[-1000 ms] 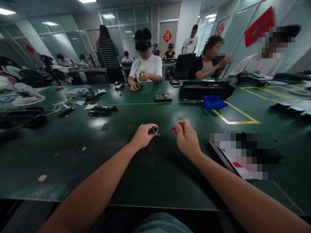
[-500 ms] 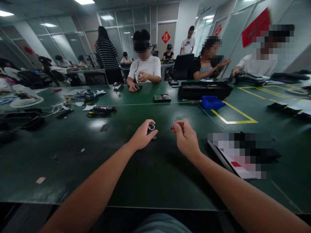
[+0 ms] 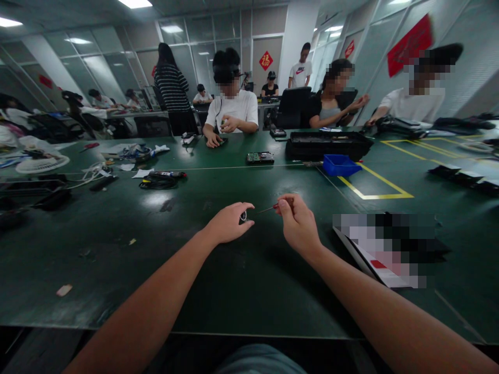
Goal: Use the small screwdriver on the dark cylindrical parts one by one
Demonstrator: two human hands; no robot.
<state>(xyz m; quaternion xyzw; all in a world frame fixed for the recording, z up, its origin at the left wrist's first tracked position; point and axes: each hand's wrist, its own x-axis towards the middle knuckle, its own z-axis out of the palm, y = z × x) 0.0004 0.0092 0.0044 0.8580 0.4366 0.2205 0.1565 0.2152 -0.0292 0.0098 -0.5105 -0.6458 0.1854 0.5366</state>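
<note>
My left hand (image 3: 228, 223) is closed around a small black cylindrical part with a silvery ring (image 3: 243, 215) at its end, held just above the green table (image 3: 234, 280). My right hand (image 3: 298, 223) pinches a thin red-handled screwdriver (image 3: 273, 207) whose metal tip points left toward the part, a short gap away. Both forearms reach in from the near edge.
A pixelated flat item (image 3: 385, 249) lies right of my right hand. Farther off are a blue bin (image 3: 340, 164), a black case (image 3: 325, 144), a circuit board (image 3: 260, 157), black cables (image 3: 159, 179) and yellow floor-tape lines (image 3: 374, 188). Several people sit across the table.
My left hand has turned the small part downward and lowered slightly, so the ring now faces the table side. The right hand with the screwdriver has barely moved.
</note>
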